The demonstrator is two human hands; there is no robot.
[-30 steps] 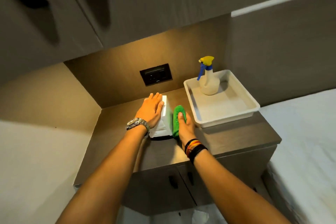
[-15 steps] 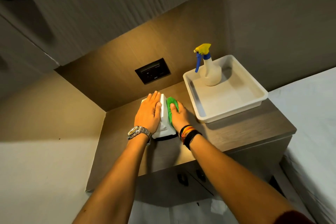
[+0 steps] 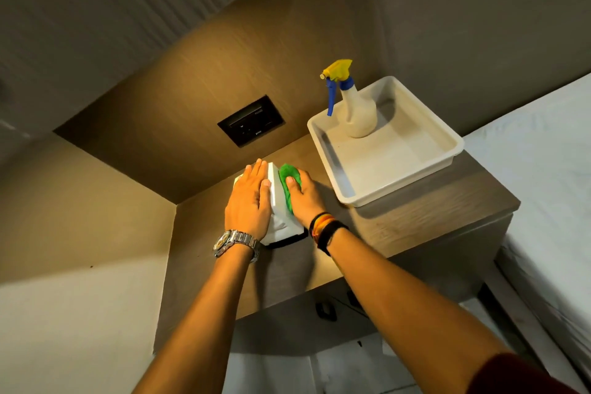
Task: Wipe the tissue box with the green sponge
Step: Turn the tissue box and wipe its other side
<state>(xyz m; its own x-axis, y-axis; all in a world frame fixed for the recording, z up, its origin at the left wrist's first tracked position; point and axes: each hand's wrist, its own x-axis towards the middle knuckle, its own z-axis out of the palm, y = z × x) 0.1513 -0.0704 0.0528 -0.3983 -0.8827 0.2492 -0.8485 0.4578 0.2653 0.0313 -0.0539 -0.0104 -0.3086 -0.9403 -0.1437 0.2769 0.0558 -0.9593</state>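
Hands on box | left hand (image 3: 249,201) flat, fingers extended, pressing the white rectangular tissue box (image 3: 280,214) top | right hand (image 3: 305,197) closed over the green sponge (image 3: 287,184) — pressed against the box's right side | box stands on brown wood-grain desk (image 3: 425,211) — near white plastic tray (image 3: 399,182) holding a spray bottle (image 3: 355,109).

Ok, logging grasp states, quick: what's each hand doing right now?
Left hand: open, flat on top of the tissue box, steadying it.
Right hand: pressing the green sponge against the box's side.
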